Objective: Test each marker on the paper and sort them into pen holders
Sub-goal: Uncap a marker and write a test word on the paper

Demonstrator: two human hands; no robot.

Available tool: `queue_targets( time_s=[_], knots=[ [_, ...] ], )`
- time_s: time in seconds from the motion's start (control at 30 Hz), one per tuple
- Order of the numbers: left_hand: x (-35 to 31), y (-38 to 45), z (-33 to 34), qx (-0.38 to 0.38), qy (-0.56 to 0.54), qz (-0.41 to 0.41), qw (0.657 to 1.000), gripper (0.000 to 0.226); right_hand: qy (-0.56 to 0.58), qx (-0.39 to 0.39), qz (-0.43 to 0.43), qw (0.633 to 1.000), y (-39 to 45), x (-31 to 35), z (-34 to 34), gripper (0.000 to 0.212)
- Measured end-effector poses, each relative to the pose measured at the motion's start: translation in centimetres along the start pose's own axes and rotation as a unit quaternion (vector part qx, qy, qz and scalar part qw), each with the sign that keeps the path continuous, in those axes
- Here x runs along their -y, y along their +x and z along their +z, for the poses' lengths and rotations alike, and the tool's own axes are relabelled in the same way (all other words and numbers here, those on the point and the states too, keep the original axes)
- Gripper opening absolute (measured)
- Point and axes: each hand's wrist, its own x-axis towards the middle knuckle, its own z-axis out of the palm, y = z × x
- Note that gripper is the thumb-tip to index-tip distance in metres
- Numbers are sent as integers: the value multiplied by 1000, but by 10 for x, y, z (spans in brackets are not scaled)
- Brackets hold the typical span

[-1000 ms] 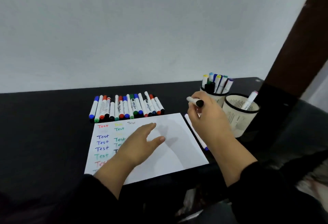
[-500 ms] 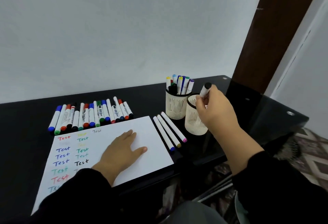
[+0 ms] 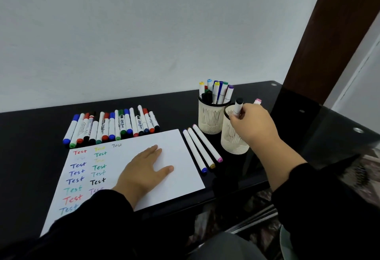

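My right hand [image 3: 254, 124] pinches a white marker with a black cap [image 3: 238, 107], held upright with its lower end inside the nearer cream mesh pen holder [image 3: 232, 142]. A pink-capped marker [image 3: 257, 101] stands in that holder behind my hand. The farther pen holder [image 3: 209, 119] is full of several coloured markers. My left hand [image 3: 144, 169] lies flat on the white paper [image 3: 181, 152], which carries coloured "Test" words down its left side. Several whiteboard markers [image 3: 111, 126] lie in a row behind the paper. Three slim white markers [image 3: 201, 148] lie to the right of the paper.
The black glass table [image 3: 30, 136] ends close in front of me and at the right, where a patterned floor shows. A white wall stands behind the table and a dark brown door frame [image 3: 329, 33] rises at the right.
My right hand has carried the black-capped marker from above the paper to the nearer holder and lowered it into the opening. My left hand stayed flat on the paper. The view turned right.
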Motion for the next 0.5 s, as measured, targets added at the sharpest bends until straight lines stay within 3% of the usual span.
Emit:
queue_targets(
  time_s=[0.3, 0.5],
  knots=[
    [-3, 0, -2, 14, 6, -6, 1000, 73, 35, -6, 11, 999, -1, 2, 0, 14],
    [-4, -2, -3, 13, 8, -3, 1000, 73, 75, -28, 1, 997, -6, 4, -2, 25]
  ],
)
